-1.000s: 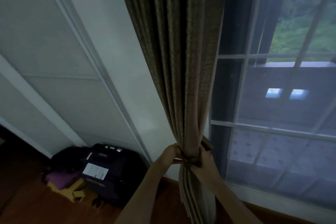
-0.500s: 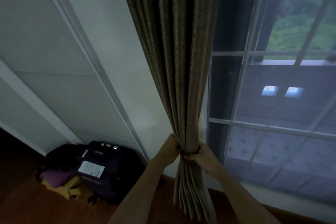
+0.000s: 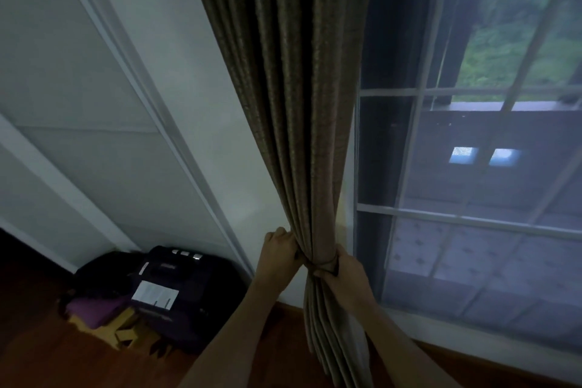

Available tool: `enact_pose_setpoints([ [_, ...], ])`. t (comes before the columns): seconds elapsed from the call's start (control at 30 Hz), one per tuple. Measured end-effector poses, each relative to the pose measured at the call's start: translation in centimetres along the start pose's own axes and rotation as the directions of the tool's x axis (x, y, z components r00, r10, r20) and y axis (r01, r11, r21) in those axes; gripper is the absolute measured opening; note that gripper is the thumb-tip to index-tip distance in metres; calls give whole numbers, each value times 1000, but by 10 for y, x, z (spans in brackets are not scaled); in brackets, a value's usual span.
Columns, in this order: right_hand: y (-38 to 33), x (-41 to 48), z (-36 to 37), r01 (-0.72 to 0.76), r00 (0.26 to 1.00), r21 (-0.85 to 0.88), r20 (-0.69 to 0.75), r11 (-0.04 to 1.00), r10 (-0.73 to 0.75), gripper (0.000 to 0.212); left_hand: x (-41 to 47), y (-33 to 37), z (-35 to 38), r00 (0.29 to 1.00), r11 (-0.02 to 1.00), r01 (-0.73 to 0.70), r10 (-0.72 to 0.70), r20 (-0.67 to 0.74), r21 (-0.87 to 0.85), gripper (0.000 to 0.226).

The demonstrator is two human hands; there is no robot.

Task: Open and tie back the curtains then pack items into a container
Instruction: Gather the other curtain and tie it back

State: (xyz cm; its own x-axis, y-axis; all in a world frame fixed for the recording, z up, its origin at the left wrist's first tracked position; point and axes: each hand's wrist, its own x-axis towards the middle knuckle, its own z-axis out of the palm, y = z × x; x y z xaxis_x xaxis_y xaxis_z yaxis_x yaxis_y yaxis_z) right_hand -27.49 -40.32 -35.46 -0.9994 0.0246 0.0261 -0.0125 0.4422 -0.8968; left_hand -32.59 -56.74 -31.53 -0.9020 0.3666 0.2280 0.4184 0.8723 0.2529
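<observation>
A brown pleated curtain (image 3: 293, 104) hangs gathered into a narrow bundle at the left edge of the window (image 3: 472, 198). A thin brown tie-back (image 3: 324, 262) circles the bundle low down. My left hand (image 3: 280, 250) is closed on the left side of the bundle at the tie. On the right side, my right hand (image 3: 348, 271) pinches the tie where it crosses the folds. Below the tie the curtain fans out toward the floor.
A dark bag (image 3: 176, 293) with a white label sits in the corner on the wooden floor (image 3: 47, 356), with purple cloth (image 3: 94, 310) and yellow pieces beside it. White wall panels (image 3: 94, 135) stand to the left. Window bars show a balcony outside.
The tie-back now sits tight around the bundle. My hands have shifted slightly, the right one lower on the tie. The view has drifted a little.
</observation>
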Motion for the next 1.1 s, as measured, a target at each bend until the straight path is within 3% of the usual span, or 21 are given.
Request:
enact_pose_setpoints([
  [0.13,9,-2,-1,-27,999,-65,34,997,30,33,-20,5,-3,993,995,-37,48,-108,97,14],
  [0.3,5,-3,6,-16,998,-70,58,997,21,30,-30,8,-14,990,973,-75,47,-131,-220,15],
  [0.43,1,0,8,-33,996,-80,76,996,39,28,-26,5,-18,995,954,-31,1,-99,-299,18],
  [0.5,0,1,5,-42,995,-77,89,996,49,29,-24,3,-17,997,938,68,-77,-14,-339,21],
  [0.57,1,2,2,-59,994,-78,84,995,65,31,-23,3,-14,987,924,159,-155,41,-349,23],
  [0.63,3,3,-1,-66,994,-80,86,995,73,33,-26,4,-13,983,920,173,-182,6,-352,13],
  [0.7,3,3,-4,-77,993,-83,82,994,84,37,-33,1,-16,980,930,182,-200,-24,-318,20],
  [0.83,2,0,-10,-105,993,-71,45,992,108,35,-58,-5,-23,988,957,155,-155,22,-246,14],
  [0.93,-1,-16,0,-170,984,4,-50,985,170,25,-71,8,-20,991,974,95,-113,-76,-206,26],
  [1.1,-6,-39,11,-142,980,-72,-153,987,130,19,-87,12,-13,962,854,140,-236,-133,-501,11],
])
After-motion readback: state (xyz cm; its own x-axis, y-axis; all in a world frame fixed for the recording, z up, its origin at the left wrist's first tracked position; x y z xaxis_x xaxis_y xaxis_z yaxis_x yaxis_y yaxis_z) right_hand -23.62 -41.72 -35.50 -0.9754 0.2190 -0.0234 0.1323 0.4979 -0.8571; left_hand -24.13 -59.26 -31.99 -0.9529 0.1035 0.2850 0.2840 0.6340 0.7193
